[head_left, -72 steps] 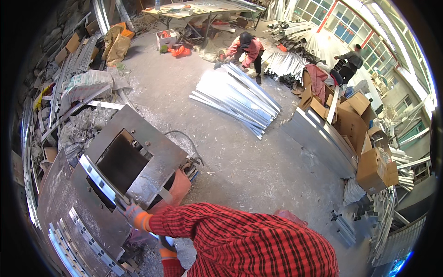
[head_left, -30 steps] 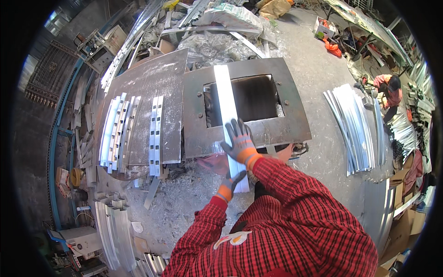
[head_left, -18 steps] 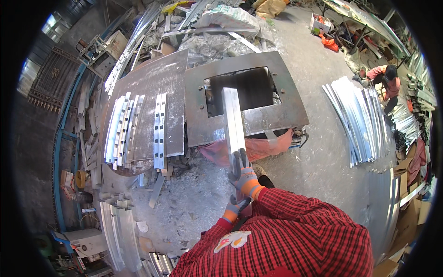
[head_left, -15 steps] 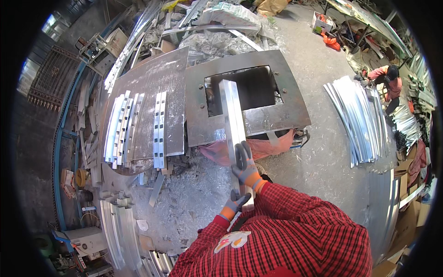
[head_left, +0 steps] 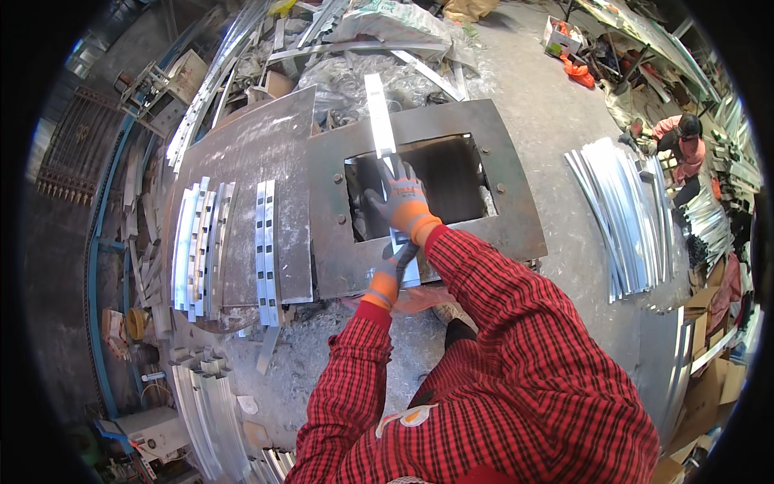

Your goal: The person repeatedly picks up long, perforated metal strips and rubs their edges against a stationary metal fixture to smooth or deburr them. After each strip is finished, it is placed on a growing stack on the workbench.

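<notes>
A long, shiny silver metal bar (head_left: 379, 113) lies lengthwise across the left side of a rectangular opening in a dark steel table (head_left: 524, 218). Its far end passes the table's back edge. My right hand (head_left: 403, 198), in a grey and orange glove, rests on top of the bar over the opening, fingers stretched forward and thumb out to the left. Closer to me, my left hand (head_left: 391, 274), gloved alike, is closed around the bar near its near end; part of its fingers is hidden. Both sleeves are red plaid.
On a brown board (head_left: 282, 137) at the left lie several notched metal strips (head_left: 264, 250). Long silver profiles (head_left: 617, 218) are stacked on the floor at right, near a crouching person (head_left: 685, 149). More profiles (head_left: 205, 403) stand at lower left. Plastic-wrapped bundles (head_left: 387, 28) are beyond the table.
The bar has moved forward and come down from a tilted hold onto the table. Both my hands have reached forward with it, and the right one has spread its fingers along its top.
</notes>
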Available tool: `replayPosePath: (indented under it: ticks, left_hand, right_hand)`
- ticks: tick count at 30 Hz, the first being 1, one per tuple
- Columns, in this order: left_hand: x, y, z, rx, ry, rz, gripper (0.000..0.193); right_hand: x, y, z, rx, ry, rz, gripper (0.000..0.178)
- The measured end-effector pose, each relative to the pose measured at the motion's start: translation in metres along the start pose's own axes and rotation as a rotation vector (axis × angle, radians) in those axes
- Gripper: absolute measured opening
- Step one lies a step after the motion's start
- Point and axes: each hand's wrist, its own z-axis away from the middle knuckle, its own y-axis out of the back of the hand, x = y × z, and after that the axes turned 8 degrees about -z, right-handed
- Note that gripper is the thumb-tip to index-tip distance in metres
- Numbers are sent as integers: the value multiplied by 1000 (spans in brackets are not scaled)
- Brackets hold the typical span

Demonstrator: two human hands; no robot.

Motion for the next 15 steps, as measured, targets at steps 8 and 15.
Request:
replayPosePath:
  ticks: [8, 15]
  left_hand:
    - [-28, -29, 84, 1, -13, 115, 44]
    - [-102, -57, 210, -104, -4, 80, 51]
  right_hand:
    - [-4, -10, 87, -229, -274, -158, 76]
    - [-11, -41, 245, -214, -44, -88, 77]
